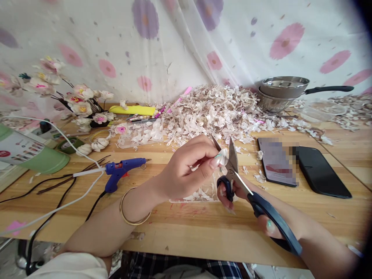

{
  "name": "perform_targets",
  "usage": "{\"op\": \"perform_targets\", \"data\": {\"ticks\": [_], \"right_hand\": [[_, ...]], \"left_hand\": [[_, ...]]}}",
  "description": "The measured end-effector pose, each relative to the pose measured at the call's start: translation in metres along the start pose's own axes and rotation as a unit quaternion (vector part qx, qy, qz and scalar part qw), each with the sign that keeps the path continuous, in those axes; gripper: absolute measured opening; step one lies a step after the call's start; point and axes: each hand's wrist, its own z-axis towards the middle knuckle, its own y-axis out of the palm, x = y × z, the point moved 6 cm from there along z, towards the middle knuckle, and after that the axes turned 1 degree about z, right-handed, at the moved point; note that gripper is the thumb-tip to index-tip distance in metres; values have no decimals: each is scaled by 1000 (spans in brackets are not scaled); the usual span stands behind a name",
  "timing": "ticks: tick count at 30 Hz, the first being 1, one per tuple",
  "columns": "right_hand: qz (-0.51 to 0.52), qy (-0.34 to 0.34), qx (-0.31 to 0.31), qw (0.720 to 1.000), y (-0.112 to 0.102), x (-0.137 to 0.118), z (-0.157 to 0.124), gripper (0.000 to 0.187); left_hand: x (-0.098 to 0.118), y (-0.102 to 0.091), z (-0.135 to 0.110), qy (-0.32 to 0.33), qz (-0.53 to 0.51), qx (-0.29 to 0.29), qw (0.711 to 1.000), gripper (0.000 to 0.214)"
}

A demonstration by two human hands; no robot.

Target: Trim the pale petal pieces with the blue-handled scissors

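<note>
My left hand [186, 166] pinches a small pale husk piece [222, 157] between thumb and fingertips, held above the table. My right hand [255, 209] grips black-handled scissors [241, 182], whose open blades straddle the husk piece. Under both hands lies a clear tray [200, 195] with cut pale bits. A gold bangle [130, 209] circles my left wrist.
A big heap of pale husks [212, 110] fills the back of the wooden table [180, 228]. A blue glue gun [122, 170] with cables lies left. Paper flowers [78, 100], stacked metal pans [281, 91], two phones [302, 164], a yellow tool [133, 110] and tape rolls stand around.
</note>
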Motion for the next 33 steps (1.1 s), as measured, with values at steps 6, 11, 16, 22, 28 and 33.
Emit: {"op": "perform_targets", "data": {"ticks": [6,11,16,22,28,33], "right_hand": [[-3,5,0,1000,0,1,-1,56],[-3,10,-2,1000,1,2,-1,60],[15,12,4,1000,2,7,-2,46],[18,15,14,1000,3,5,0,46],[30,5,19,999,3,4,2,43],[40,-5,18,999,4,4,2,38]], "left_hand": [[-1,1,0,-1,-17,-1,1000,18],[-3,2,-1,-8,-30,-4,1000,17],[-5,2,-1,-20,-36,0,999,18],[-5,2,-1,-26,-52,2,998,19],[-6,2,-1,-20,-66,10,998,16],[-7,0,-1,-20,-72,19,997,15]]}}
